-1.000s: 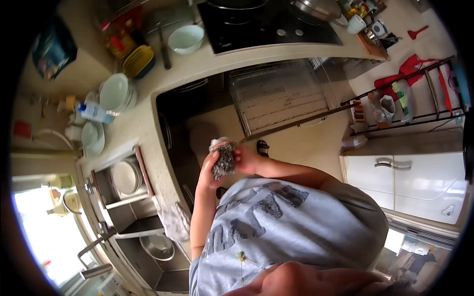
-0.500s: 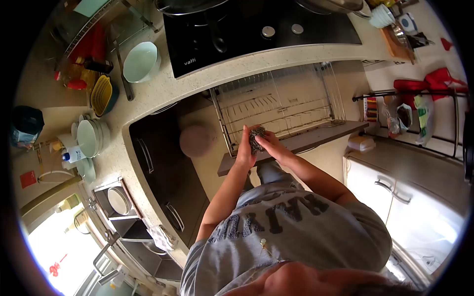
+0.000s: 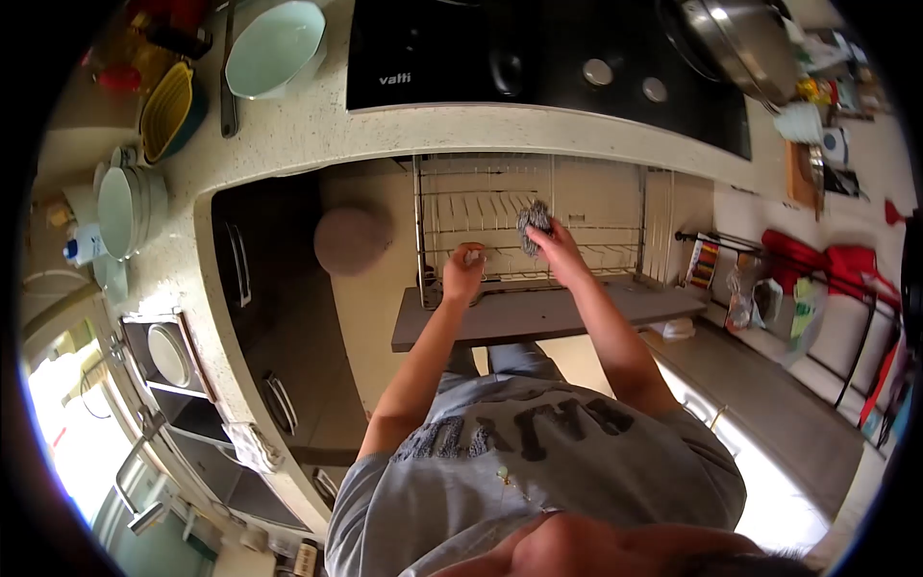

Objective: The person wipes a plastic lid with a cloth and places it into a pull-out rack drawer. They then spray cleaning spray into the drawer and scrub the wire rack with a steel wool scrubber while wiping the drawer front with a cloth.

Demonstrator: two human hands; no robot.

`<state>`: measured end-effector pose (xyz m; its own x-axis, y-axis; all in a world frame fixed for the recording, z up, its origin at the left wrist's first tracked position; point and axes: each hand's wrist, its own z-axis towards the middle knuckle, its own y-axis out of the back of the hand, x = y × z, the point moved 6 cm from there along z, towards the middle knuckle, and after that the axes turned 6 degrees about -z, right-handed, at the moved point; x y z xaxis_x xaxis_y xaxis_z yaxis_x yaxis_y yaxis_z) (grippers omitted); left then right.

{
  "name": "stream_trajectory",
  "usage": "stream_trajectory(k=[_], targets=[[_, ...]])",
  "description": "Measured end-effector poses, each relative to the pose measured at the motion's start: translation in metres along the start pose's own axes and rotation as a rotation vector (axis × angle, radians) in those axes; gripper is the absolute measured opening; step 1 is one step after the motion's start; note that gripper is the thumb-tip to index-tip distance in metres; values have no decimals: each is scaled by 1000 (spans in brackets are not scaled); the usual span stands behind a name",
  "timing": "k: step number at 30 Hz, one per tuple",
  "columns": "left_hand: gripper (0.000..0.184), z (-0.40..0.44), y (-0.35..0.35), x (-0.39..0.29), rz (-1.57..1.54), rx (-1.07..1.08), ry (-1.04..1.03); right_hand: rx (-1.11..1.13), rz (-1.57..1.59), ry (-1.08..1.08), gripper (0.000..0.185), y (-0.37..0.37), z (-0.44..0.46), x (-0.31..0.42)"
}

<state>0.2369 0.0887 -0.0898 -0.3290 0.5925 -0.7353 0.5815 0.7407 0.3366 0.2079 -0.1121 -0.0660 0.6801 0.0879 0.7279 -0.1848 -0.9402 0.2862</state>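
Note:
A grey steel-wool scrubber [image 3: 532, 227] is held in my right hand [image 3: 560, 252], over the wire rack of a pulled-out drawer [image 3: 596, 226]. My left hand [image 3: 464, 271] is closed at the left part of the rack, its fingers curled around something small and pale that I cannot make out. The two hands are apart. Below them runs the drawer's grey-brown front panel [image 3: 548, 310].
Above the drawer is a black cooktop [image 3: 433, 77] with a steel pot [image 3: 740, 43]. A pale green bowl [image 3: 276, 50] and a yellow basket [image 3: 171, 113] stand on the counter [image 3: 288, 135]. A round stool [image 3: 348, 240] stands left, a shelf rack [image 3: 817, 274] right.
My hands, together on the scrubber before, have separated. My right hand has kept the scrubber and moved to the right, while my left is now to the left. The view has shifted towards the drawer.

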Motion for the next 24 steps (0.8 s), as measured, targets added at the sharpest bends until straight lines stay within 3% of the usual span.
stream_trajectory(k=[2,3,4,5,6,8,9,10,12,13,14,16,18,20,24], targets=[[31,12,2,1,-3,-1,-16,-204,-458,199,48,4,30,-4],[34,27,-3,17,265,-75,-160,-148,-467,196,48,-7,64,-22],[37,29,-2,10,544,-119,-342,-174,-684,320,48,-11,83,-17],[44,40,-8,16,694,-101,-303,-187,-903,452,48,-19,103,-17],[44,56,-12,26,689,-113,-266,-150,-906,464,48,-31,128,-23],[51,63,-18,25,754,-88,-283,-337,-1063,799,44,-41,129,-2],[46,76,-24,36,824,-170,-356,-246,-1148,674,37,-54,160,-25],[46,77,-26,42,824,-170,-357,-247,-1148,674,37,-54,164,-32],[38,84,-32,57,822,-117,-329,-227,-1123,448,35,-54,181,-53],[25,81,-28,51,785,-201,-370,-237,-1124,456,34,-55,179,-52],[25,75,-29,51,776,-189,-360,-224,-1133,445,34,-51,168,-56],[18,82,-24,46,687,-153,-325,46,-1087,332,34,-52,154,-59],[17,87,-25,48,625,-205,-307,50,-1111,425,32,-53,157,-47],[15,86,-27,52,592,-193,-300,-212,-1074,651,31,-50,158,-20],[15,87,-24,50,564,-172,-288,-223,-1086,559,29,-56,165,-43]])
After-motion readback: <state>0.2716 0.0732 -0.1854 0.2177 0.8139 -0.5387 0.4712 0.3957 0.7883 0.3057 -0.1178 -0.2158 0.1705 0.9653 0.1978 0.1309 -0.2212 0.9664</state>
